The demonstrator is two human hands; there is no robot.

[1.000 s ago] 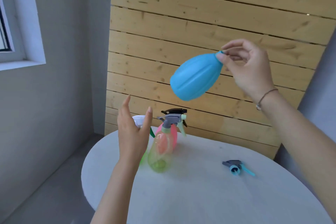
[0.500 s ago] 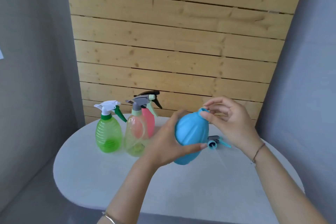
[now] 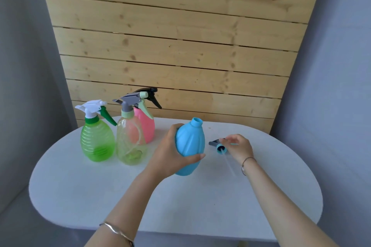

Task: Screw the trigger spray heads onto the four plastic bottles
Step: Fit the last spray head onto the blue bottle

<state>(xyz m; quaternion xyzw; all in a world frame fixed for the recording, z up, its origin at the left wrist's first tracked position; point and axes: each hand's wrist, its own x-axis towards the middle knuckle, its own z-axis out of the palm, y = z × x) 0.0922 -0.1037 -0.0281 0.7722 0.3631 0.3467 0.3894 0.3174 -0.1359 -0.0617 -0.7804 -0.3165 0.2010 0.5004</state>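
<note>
A blue bottle (image 3: pixel 190 142) with an open neck stands upright on the white table (image 3: pixel 96 190). My left hand (image 3: pixel 170 156) is wrapped around its left side. Just to its right lies a grey and blue spray head (image 3: pixel 215 144), with a thin clear tube trailing toward me. The fingertips of my right hand (image 3: pixel 240 147) pinch the head where it lies on the table. At the back left stand a green bottle (image 3: pixel 96 142), a clear yellowish bottle (image 3: pixel 130 142) and a pink bottle (image 3: pixel 147 126), each with a trigger head on.
The table is oval, with its front edge close to me. A wooden slat wall (image 3: pixel 170 46) rises right behind it. Grey walls close in on both sides.
The blue bottle came down from the air onto the table and my left hand took hold of it. My right hand let go of its neck and moved right to the spray head.
</note>
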